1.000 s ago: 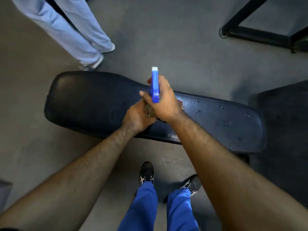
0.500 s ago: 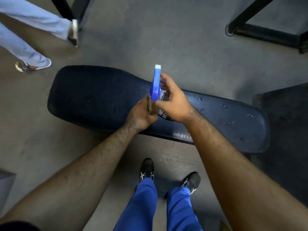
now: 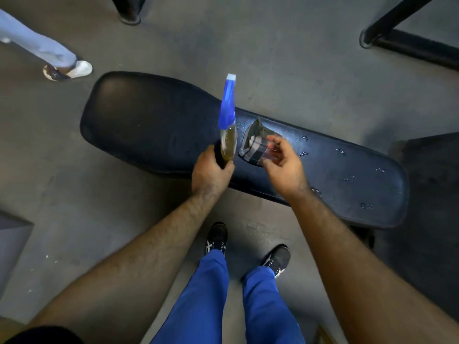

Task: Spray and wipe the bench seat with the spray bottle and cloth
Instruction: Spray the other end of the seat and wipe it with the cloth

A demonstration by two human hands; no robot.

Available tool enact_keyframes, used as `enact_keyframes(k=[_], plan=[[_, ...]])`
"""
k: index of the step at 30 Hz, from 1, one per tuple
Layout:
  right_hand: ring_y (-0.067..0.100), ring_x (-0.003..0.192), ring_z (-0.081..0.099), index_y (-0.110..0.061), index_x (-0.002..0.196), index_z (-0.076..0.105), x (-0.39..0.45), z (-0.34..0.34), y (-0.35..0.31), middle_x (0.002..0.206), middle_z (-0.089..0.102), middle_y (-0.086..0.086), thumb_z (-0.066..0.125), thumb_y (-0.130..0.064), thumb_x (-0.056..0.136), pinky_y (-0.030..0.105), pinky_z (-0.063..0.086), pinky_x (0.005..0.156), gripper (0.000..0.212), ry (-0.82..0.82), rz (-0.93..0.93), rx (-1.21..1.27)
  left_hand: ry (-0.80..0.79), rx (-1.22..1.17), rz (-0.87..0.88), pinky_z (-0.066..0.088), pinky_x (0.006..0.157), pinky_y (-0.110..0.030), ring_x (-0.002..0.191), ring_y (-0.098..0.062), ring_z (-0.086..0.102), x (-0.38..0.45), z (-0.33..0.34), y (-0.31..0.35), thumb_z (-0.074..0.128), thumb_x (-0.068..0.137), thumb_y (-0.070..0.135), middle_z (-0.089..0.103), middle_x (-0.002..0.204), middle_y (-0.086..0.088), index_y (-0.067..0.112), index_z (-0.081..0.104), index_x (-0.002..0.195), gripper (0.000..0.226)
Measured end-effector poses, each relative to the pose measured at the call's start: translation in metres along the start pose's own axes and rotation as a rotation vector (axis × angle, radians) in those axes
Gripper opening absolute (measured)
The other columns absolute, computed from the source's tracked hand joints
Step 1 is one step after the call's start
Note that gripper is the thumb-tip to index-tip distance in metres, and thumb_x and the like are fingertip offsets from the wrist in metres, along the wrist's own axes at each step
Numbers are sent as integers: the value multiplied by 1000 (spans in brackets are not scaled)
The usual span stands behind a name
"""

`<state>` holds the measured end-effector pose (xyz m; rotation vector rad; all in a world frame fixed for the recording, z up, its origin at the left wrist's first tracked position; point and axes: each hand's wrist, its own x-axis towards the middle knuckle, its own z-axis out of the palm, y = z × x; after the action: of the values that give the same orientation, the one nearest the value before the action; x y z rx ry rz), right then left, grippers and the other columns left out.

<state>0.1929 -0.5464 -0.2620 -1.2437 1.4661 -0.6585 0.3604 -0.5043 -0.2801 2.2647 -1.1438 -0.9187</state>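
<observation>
A long black padded bench seat [image 3: 154, 127] runs across the middle of the view, with drops of liquid on its right half. My left hand [image 3: 211, 172] grips the base of a clear spray bottle [image 3: 228, 142] with yellowish liquid and a blue trigger head pointing away from me. A dark checked cloth [image 3: 255, 145] lies crumpled on the seat just right of the bottle. My right hand [image 3: 283, 165] hovers over the cloth with its fingers spread, fingertips at the cloth's near edge; I cannot tell if they touch it.
Another person's leg and shoe [image 3: 72, 70] stand on the grey floor at upper left. Black metal frame tubes [image 3: 402, 40] lie at upper right and a post foot [image 3: 129, 13] at the top. A dark mat [image 3: 432, 194] borders the bench's right end. My own feet [image 3: 216, 239] are below the seat.
The bottle passed from my right hand to my left. My right hand let go, moved right and opened over the cloth, now uncovered on the seat. The other person stepped left.
</observation>
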Motion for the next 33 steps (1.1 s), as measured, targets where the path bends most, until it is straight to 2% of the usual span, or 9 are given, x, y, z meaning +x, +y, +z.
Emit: enact_keyframes(k=[2, 5, 8, 11, 16, 22, 28, 31, 33], plan=[[4, 104, 67, -46, 109, 59, -5, -7, 9, 114, 67, -10, 66, -4, 86, 33, 54, 96, 49, -19, 31, -23, 5, 56, -60, 47, 78, -30, 99, -20, 62, -12, 7, -4, 66, 83, 45, 66, 108, -1, 19, 62, 112, 39], [-3, 100, 64, -27, 117, 64, -4, -18, 26, 116, 67, -6, 68, -9, 88, 26, 51, 91, 34, -20, 25, -145, -107, 153, -73, 47, 74, -29, 95, -17, 62, -26, 24, -6, 63, 88, 49, 67, 106, 1, 20, 64, 110, 36], [10, 108, 63, -23, 118, 65, 5, -30, 41, 120, 65, -4, 67, -17, 88, 29, 49, 96, 31, -48, 7, -295, -161, 218, 109, 48, 84, -32, 107, -19, 61, -30, 48, -3, 61, 91, 41, 65, 119, -1, 18, 61, 123, 39], [19, 106, 59, -20, 122, 64, 20, -35, 55, 118, 62, 2, 64, -19, 88, 26, 42, 88, 33, -97, -88, -516, -80, 275, 224, 47, 96, -38, 117, -25, 57, -26, 78, -2, 60, 90, 32, 62, 126, -7, 12, 56, 130, 44], [29, 122, 55, -15, 131, 61, 68, -29, 77, 131, 60, 10, 56, -27, 93, 38, 45, 105, 41, -111, -280, -645, 145, 330, 288, 42, 108, -44, 130, -31, 50, -20, 126, -9, 63, 84, 25, 55, 137, -17, 3, 54, 133, 54], [42, 148, 29, -24, 144, 53, 116, 8, 101, 159, 37, 18, 43, -40, 97, 56, 27, 119, 50, -239, -556, -908, 241, 354, 281, 29, 118, -45, 144, -31, 33, -6, 163, -34, 51, 86, 23, 38, 153, -20, 0, 40, 145, 64], [35, 151, 26, -27, 146, 50, 125, 20, 119, 162, 34, 12, 39, -61, 97, 52, 20, 122, 60, -151, -614, -1012, 283, 304, 265, 19, 121, -42, 148, -26, 26, -2, 175, -35, 51, 86, 17, 36, 155, -16, 0, 41, 145, 62], [35, 151, 26, -25, 144, 50, 145, 6, 119, 162, 33, 13, 38, -57, 98, 55, 19, 122, 57, -207, -670, -1068, 277, 353, 278, 21, 121, -42, 148, -26, 26, -2, 175, -37, 48, 94, 23, 34, 156, -15, 1, 40, 146, 57], [34, 152, 23, -26, 146, 46, 166, -2, 113, 164, 29, 11, 37, -56, 99, 55, 15, 123, 56, -159, -597, -1051, 277, 417, 281, 23, 120, -43, 147, -28, 28, -1, 173, -40, 44, 96, 26, 34, 156, -16, 1, 41, 146, 56]])
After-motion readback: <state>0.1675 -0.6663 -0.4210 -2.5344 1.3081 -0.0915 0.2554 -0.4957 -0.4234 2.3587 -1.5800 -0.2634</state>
